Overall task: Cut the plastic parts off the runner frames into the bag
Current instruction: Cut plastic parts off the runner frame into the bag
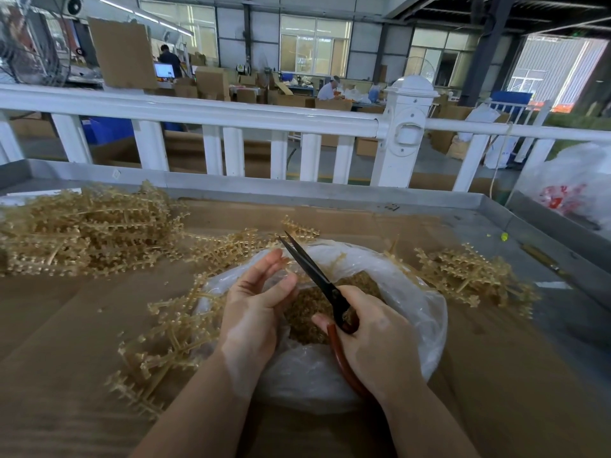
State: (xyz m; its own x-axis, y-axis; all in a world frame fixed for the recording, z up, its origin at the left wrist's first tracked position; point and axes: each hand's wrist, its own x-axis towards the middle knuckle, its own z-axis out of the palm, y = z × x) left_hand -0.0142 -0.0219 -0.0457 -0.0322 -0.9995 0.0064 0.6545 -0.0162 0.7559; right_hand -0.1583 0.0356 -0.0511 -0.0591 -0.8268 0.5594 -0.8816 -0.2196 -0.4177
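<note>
1. While the left hand (256,302) pinches a thin strip of runner frame (291,271) between thumb and fingertips over the open bag (410,292), the right hand (373,338) grips the handles of the scissors (312,271); blades stand slightly parted, tips toward the far edge of the worktop (496,375).
2. Bag sits at the near-middle of the worktop, cut parts (304,320) heaped inside.
3. Uncut frames: big pile (86,233) toward the far-left corner, a smaller one (469,276) right of the bag, and one frame (165,335) lying against the bag's left side.
4. Judgement: keep the strip directly above the bag mouth so each part drops in.
5. Snip close to the part, blades well apart from the pinching fingertips.
6. Feed the strip forward between cuts; whether the blades touch it now cannot be told.
</note>
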